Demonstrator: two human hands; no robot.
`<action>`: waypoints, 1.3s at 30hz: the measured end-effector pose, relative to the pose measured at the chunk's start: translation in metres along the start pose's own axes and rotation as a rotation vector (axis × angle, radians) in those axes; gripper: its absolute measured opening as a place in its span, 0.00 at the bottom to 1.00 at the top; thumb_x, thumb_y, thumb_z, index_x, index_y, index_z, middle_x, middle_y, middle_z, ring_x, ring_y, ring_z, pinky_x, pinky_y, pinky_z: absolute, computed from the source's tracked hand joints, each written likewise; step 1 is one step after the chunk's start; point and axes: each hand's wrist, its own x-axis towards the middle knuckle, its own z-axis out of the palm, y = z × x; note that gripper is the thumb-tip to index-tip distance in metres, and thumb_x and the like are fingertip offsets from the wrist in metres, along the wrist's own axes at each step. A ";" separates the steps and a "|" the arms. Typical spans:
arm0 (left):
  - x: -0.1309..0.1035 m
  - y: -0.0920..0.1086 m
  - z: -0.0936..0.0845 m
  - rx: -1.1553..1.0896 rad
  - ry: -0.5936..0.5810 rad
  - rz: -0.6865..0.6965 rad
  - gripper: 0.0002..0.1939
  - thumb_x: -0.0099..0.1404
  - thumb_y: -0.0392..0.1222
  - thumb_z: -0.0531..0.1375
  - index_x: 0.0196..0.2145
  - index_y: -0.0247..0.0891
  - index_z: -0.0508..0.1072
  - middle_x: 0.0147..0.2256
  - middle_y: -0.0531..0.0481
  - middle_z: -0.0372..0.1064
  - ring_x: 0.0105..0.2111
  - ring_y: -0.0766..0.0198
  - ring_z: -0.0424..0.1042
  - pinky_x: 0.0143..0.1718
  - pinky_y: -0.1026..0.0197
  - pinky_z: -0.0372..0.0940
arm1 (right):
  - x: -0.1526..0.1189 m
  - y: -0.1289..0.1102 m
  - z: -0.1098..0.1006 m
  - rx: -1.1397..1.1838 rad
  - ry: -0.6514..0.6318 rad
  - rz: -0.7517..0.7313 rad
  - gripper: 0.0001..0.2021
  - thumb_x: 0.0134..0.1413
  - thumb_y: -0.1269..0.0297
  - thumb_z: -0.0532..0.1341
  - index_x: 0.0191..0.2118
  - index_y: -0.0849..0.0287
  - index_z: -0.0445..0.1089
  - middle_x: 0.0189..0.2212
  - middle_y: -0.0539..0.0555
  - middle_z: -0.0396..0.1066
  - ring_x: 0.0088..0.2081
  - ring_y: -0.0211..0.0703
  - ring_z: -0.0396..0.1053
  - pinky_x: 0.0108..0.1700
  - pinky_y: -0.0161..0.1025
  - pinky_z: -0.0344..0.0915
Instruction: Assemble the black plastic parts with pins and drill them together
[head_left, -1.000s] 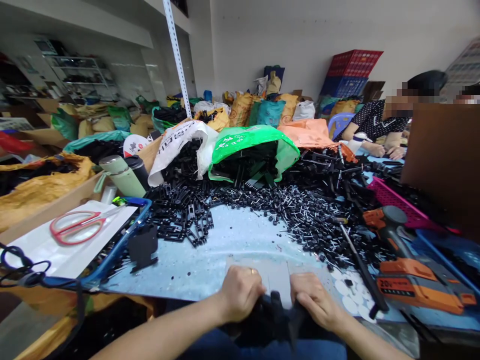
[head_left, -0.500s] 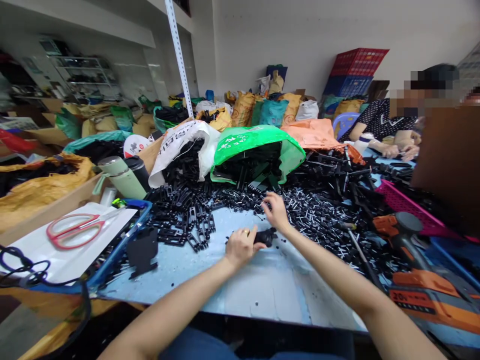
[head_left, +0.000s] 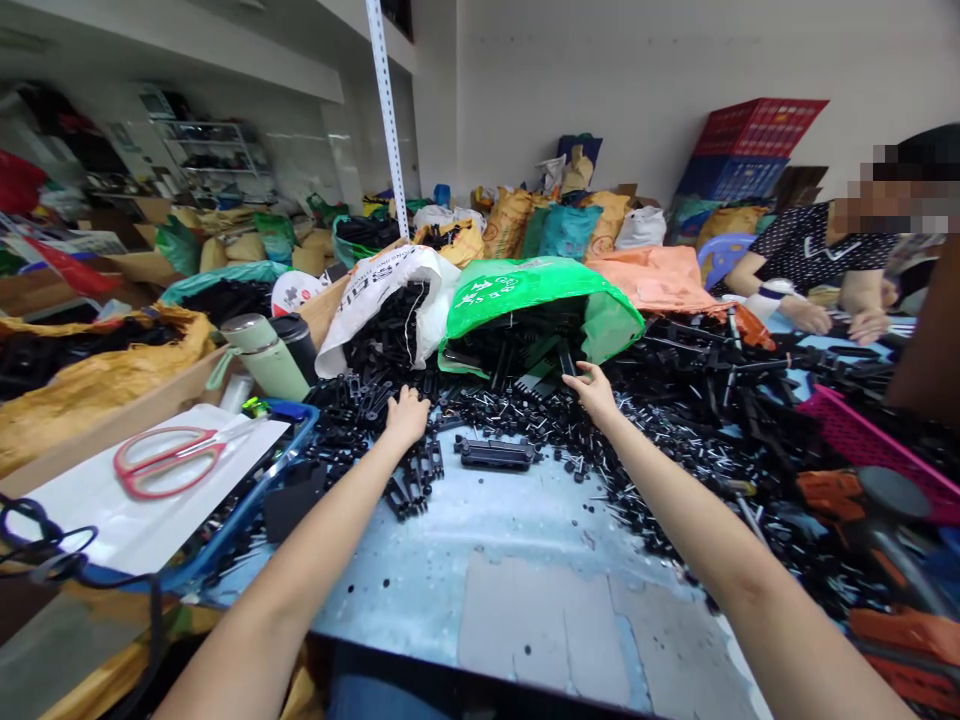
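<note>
A black slotted plastic part (head_left: pixel 497 453) lies flat on the light blue tabletop (head_left: pixel 420 540), touched by neither hand. My left hand (head_left: pixel 407 415) reaches onto the pile of black clip-like parts (head_left: pixel 367 400), fingers spread and pointing down; nothing shows in its grasp. At the mouth of the green bag (head_left: pixel 540 290), my right hand (head_left: pixel 594 392) pinches a narrow black piece (head_left: pixel 566 358) between thumb and fingers. Small black pieces with metal pins (head_left: pixel 660 450) are heaped beneath and to the right of that hand.
Left are red scissors (head_left: pixel 169 460) on white paper, a blue tray (head_left: pixel 300 430) and a green flask (head_left: pixel 266 360). Right are a pink basket (head_left: pixel 874 445) and an orange power tool (head_left: pixel 900 640). A person (head_left: pixel 825 240) works at the back right.
My left hand has let go of the black part and moved up and left to the clip pile. My right hand has moved to the green bag and taken hold of a black piece. The view has shifted.
</note>
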 end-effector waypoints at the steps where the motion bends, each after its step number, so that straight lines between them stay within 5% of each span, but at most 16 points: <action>1: 0.001 -0.005 -0.002 -0.007 -0.013 0.022 0.12 0.60 0.27 0.49 0.38 0.35 0.69 0.50 0.40 0.62 0.56 0.50 0.51 0.53 0.43 0.48 | -0.013 0.000 -0.002 0.105 -0.031 -0.012 0.29 0.53 0.51 0.53 0.58 0.59 0.50 0.39 0.56 0.71 0.38 0.44 0.70 0.38 0.40 0.66; 5: -0.017 0.009 -0.016 -0.040 -0.010 0.118 0.15 0.64 0.33 0.49 0.48 0.35 0.65 0.47 0.42 0.65 0.52 0.56 0.58 0.56 0.47 0.45 | -0.087 -0.002 -0.006 0.784 -0.324 -0.060 0.30 0.46 0.56 0.61 0.56 0.55 0.55 0.45 0.57 0.69 0.45 0.46 0.68 0.45 0.45 0.65; 9: -0.085 0.059 -0.019 -0.133 -0.018 0.307 0.20 0.68 0.40 0.44 0.57 0.37 0.56 0.45 0.43 0.64 0.45 0.60 0.64 0.47 0.58 0.58 | -0.165 -0.006 0.001 1.059 -0.491 -0.005 0.27 0.44 0.60 0.64 0.52 0.54 0.59 0.49 0.58 0.66 0.52 0.51 0.63 0.53 0.52 0.58; 12: -0.150 0.090 -0.002 -0.185 -0.118 0.400 0.18 0.67 0.37 0.46 0.54 0.38 0.60 0.41 0.44 0.65 0.40 0.59 0.66 0.41 0.58 0.61 | -0.207 0.005 0.002 1.011 -0.464 0.014 0.25 0.46 0.58 0.64 0.51 0.54 0.59 0.48 0.59 0.67 0.52 0.51 0.63 0.53 0.52 0.57; 17: -0.215 0.087 0.032 -0.240 0.010 0.159 0.13 0.62 0.37 0.54 0.44 0.35 0.67 0.40 0.43 0.66 0.43 0.53 0.65 0.43 0.50 0.61 | -0.241 0.031 -0.027 0.357 -0.385 -0.200 0.23 0.47 0.54 0.63 0.49 0.55 0.63 0.44 0.59 0.67 0.48 0.50 0.65 0.52 0.50 0.60; 21: -0.221 0.080 0.034 -0.557 0.292 0.070 0.06 0.59 0.39 0.57 0.35 0.36 0.67 0.41 0.43 0.66 0.45 0.54 0.65 0.45 0.51 0.62 | -0.251 0.014 -0.034 -0.048 -0.474 -0.549 0.27 0.50 0.52 0.60 0.55 0.55 0.60 0.54 0.60 0.60 0.56 0.53 0.55 0.60 0.56 0.45; 24: -0.214 0.091 0.020 -0.845 0.415 0.055 0.08 0.59 0.41 0.59 0.36 0.36 0.66 0.42 0.44 0.66 0.45 0.57 0.67 0.46 0.54 0.63 | -0.252 -0.011 -0.016 -0.056 -0.545 -0.589 0.23 0.55 0.54 0.56 0.56 0.54 0.60 0.50 0.59 0.64 0.54 0.53 0.58 0.58 0.57 0.48; 28: -0.204 0.109 -0.003 -0.989 0.203 0.041 0.13 0.59 0.45 0.59 0.41 0.37 0.67 0.35 0.49 0.68 0.36 0.62 0.70 0.38 0.60 0.65 | -0.249 -0.037 0.001 0.351 -0.491 -0.219 0.22 0.59 0.53 0.51 0.57 0.53 0.57 0.45 0.58 0.66 0.40 0.46 0.68 0.44 0.48 0.65; 32: -0.198 0.118 -0.016 -0.954 0.049 0.016 0.13 0.65 0.46 0.51 0.43 0.37 0.69 0.36 0.47 0.69 0.36 0.61 0.68 0.39 0.58 0.63 | -0.252 -0.058 0.003 0.850 -0.591 0.118 0.25 0.57 0.50 0.52 0.58 0.53 0.53 0.33 0.53 0.67 0.25 0.38 0.68 0.26 0.37 0.67; 36: -0.194 0.124 -0.017 -1.047 -0.049 0.059 0.19 0.68 0.44 0.46 0.53 0.39 0.65 0.35 0.48 0.67 0.26 0.67 0.67 0.34 0.61 0.64 | -0.256 -0.063 0.007 1.048 -0.533 0.223 0.27 0.56 0.49 0.54 0.58 0.55 0.55 0.31 0.53 0.66 0.24 0.37 0.67 0.22 0.34 0.66; 39: -0.193 0.127 -0.016 -1.059 0.008 0.050 0.18 0.66 0.44 0.51 0.52 0.39 0.67 0.33 0.49 0.65 0.30 0.65 0.67 0.35 0.62 0.63 | -0.255 -0.055 0.006 1.028 -0.541 0.154 0.26 0.56 0.51 0.54 0.58 0.55 0.57 0.31 0.52 0.66 0.24 0.34 0.66 0.22 0.33 0.65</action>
